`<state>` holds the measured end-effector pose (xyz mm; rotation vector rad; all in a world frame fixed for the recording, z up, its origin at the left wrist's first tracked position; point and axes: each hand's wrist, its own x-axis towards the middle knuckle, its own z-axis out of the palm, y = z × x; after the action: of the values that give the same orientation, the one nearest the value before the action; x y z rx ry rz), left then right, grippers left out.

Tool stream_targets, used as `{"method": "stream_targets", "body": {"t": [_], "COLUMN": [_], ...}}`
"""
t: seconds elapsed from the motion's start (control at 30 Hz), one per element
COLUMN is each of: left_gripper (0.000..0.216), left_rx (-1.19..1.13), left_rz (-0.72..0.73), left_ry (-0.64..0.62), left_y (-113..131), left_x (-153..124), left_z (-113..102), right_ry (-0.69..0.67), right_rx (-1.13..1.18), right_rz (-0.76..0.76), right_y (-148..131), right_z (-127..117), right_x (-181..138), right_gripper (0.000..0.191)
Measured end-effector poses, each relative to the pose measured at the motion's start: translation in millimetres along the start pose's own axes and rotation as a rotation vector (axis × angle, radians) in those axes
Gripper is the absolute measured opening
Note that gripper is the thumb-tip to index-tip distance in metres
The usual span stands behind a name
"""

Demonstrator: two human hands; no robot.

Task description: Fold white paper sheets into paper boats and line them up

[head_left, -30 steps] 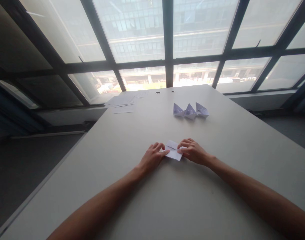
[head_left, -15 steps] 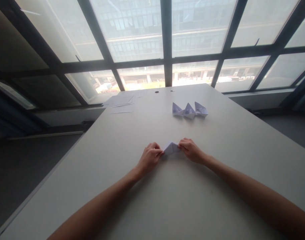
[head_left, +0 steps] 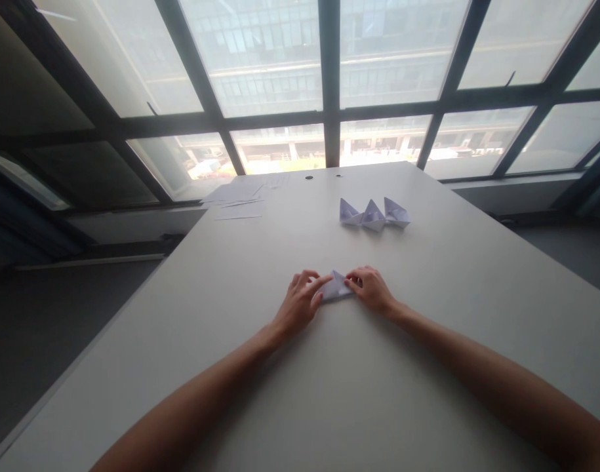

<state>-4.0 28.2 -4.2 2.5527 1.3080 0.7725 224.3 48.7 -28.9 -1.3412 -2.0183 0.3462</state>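
Observation:
A small piece of folded white paper (head_left: 335, 289), peaked at its upper middle, lies on the table between my two hands. My left hand (head_left: 300, 300) is at its left side, with the index finger stretched over the paper and the thumb apart near the lower left corner. At the right side, my right hand (head_left: 372, 290) pinches the paper's edge between thumb and curled fingers. Beyond my hands, three white paper boats (head_left: 373, 216) stand side by side, close together.
Several flat sheets of paper (head_left: 238, 195) are spread at the far left of the white table (head_left: 300, 393). A round dark hole (head_left: 309, 177) shows near the table's back edge. Large framed windows (head_left: 275, 59) rise behind it.
My left hand has loosened its pinch on the left corner, its index finger now reaching over the paper. My right fingers have shifted slightly inward. The paper now lies flatter.

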Motion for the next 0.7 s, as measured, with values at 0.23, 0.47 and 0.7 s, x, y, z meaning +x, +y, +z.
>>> {"method": "stream_targets", "body": {"t": [0.23, 0.47, 0.7], "left_gripper": [0.022, 0.028, 0.033], "left_rx": [0.004, -0.184, -0.482], "left_rz": [0.199, 0.096, -0.136], "left_ry": [-0.163, -0.022, 0.062], "left_y": [0.9, 0.1, 16.6], "left_x": [9.8, 10.4, 3.8], "left_z": [0.7, -5.6, -8.7], "right_ry": [0.025, 0.045, 0.139], "right_rx": [0.006, 0.436, 0.791], "right_rz": [0.017, -0.082, 0.035], "right_y": [-0.7, -7.6, -15.5], "right_z": [0.3, -16.3, -20.5], "right_x": [0.2, -1.0, -3.0], "right_gripper": [0.016, 0.031, 0.027]}}
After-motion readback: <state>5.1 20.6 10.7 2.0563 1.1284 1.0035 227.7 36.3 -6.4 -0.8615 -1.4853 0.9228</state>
